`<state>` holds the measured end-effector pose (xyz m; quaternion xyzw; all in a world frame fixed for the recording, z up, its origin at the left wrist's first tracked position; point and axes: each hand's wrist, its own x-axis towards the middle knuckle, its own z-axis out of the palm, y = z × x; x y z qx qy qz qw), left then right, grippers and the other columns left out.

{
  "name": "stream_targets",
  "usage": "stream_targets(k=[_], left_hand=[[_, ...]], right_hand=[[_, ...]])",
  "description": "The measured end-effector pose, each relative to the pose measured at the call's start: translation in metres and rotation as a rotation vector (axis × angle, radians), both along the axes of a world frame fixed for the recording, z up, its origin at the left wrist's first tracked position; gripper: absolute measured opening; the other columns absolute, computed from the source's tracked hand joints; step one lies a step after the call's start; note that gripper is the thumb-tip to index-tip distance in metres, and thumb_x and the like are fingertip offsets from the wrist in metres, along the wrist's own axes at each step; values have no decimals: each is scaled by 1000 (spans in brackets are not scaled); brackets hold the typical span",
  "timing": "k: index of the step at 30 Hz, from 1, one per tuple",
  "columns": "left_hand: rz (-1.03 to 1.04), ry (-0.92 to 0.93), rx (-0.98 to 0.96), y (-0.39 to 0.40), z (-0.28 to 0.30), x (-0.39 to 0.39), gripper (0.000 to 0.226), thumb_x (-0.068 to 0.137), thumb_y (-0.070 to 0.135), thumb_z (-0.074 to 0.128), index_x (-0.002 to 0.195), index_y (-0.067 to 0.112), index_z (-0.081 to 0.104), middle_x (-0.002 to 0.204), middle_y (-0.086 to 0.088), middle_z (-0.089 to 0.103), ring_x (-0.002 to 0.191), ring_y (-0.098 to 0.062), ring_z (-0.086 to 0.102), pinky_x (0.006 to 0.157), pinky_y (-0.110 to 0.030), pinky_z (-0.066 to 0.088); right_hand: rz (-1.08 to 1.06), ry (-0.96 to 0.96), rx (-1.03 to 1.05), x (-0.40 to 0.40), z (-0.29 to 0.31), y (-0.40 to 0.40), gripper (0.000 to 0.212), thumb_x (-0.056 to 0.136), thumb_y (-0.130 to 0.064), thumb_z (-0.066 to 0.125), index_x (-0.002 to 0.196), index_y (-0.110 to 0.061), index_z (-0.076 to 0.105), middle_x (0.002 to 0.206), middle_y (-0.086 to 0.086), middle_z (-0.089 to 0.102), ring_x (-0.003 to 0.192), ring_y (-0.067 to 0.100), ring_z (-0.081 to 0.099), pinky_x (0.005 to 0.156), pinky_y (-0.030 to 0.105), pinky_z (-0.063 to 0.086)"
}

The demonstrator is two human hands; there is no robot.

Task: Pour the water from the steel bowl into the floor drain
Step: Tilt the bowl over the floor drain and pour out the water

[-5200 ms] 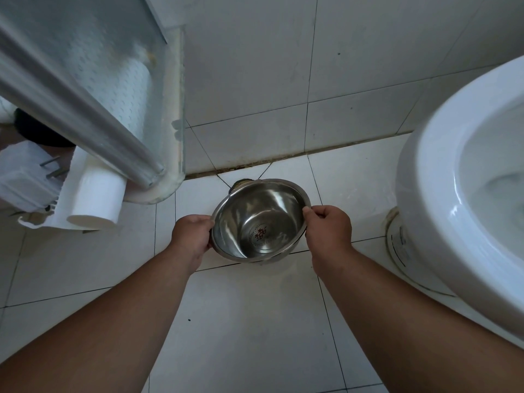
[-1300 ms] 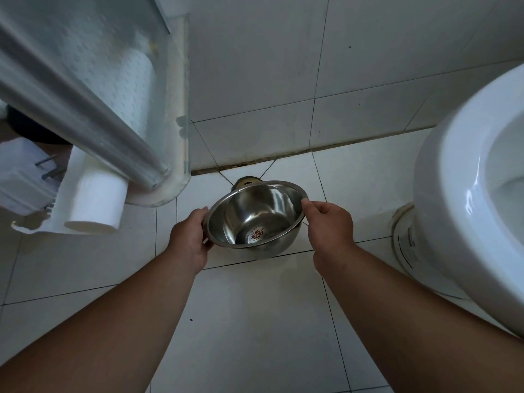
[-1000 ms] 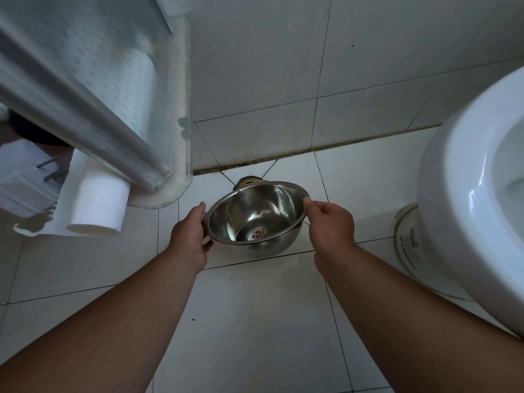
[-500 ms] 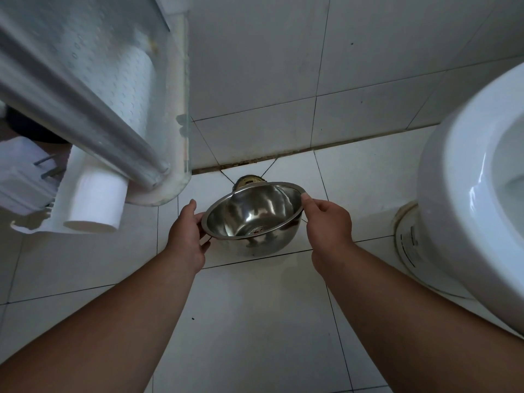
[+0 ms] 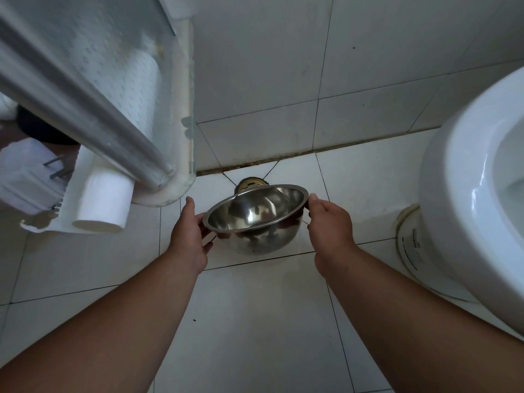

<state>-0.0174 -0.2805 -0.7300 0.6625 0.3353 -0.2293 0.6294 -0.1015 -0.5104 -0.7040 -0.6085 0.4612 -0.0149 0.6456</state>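
Note:
A shiny steel bowl (image 5: 256,219) hangs above the white floor tiles, tilted with its far rim lowered toward the wall. My left hand (image 5: 189,234) grips its near-left rim and my right hand (image 5: 329,222) pinches its right rim. Just beyond the far rim lies the round floor drain (image 5: 251,184), partly hidden by the bowl. I cannot make out water in the bowl or a stream leaving it.
A glass shelf with a metal rail (image 5: 93,109) juts out at upper left, with a toilet paper roll (image 5: 103,199) in a white holder below it. A white toilet bowl (image 5: 476,194) fills the right side. The tiled wall (image 5: 283,80) stands just behind the drain.
The bowl has tipped further away from me, so its inside bottom no longer shows and its outer underside faces me. Both hands stay on the rim.

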Motion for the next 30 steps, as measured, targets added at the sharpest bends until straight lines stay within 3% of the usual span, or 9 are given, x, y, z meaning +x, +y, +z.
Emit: stream_targets(k=[2,4,5,8,13,15,19,22,30], left_hand=[[-3,-15,-11,0,1,0,86,102,82,38,122,13,84,123,-13,83,124,-27,73,124,-53,40],[0,-30,-11,0,3,-1,90,100,85,35,120,12,84,114,-14,84,109,-26,77,122,-52,41],[2,-37,-9,0,4,-1,91,100,85,34,119,12,85,112,-14,84,104,-25,78,121,-52,42],[12,-42,-13,-1,7,-2,91,100,86,33,119,14,85,117,-12,84,115,-22,75,119,-51,41],[24,-47,-12,-3,11,-2,87,99,86,32,118,19,85,126,-3,83,127,-17,68,124,-54,36],[31,-50,-9,-3,11,-2,86,98,87,33,116,21,84,125,-2,84,126,-16,68,125,-56,36],[28,-53,-7,-3,11,-1,86,97,89,33,119,22,83,127,0,83,128,-16,68,124,-57,35],[21,-55,-8,-3,12,-1,88,96,90,33,124,23,82,131,1,81,131,-17,66,123,-56,35],[34,-74,-3,-6,13,1,86,95,90,33,127,23,78,131,3,80,131,-17,66,115,-53,37]], right_hand=[[-4,-4,23,1,3,0,40,105,-41,57,71,-23,71,84,-10,71,95,27,71,74,36,54],[-15,-11,40,1,1,-1,33,100,-34,61,84,-7,72,96,10,76,105,38,67,89,51,58],[-8,-14,48,1,-1,-2,24,98,-29,60,89,-11,75,99,8,75,105,37,66,93,53,58],[27,-17,90,0,4,-2,50,96,-9,50,75,-41,83,82,-24,79,100,7,69,88,32,59],[59,8,82,-1,4,-2,61,92,3,40,128,-30,78,134,-9,73,130,22,62,116,46,49],[73,5,74,-2,2,-1,66,91,4,38,131,-31,76,139,-9,71,132,23,61,114,44,49],[103,-5,77,0,2,0,72,88,6,36,135,-34,73,145,-9,67,131,22,60,90,29,49],[115,-19,87,0,3,0,75,87,10,35,139,-31,71,149,-7,64,136,15,53,102,32,42],[132,-38,60,1,3,3,76,89,12,36,145,-30,66,155,-6,59,147,18,45,105,30,34]])
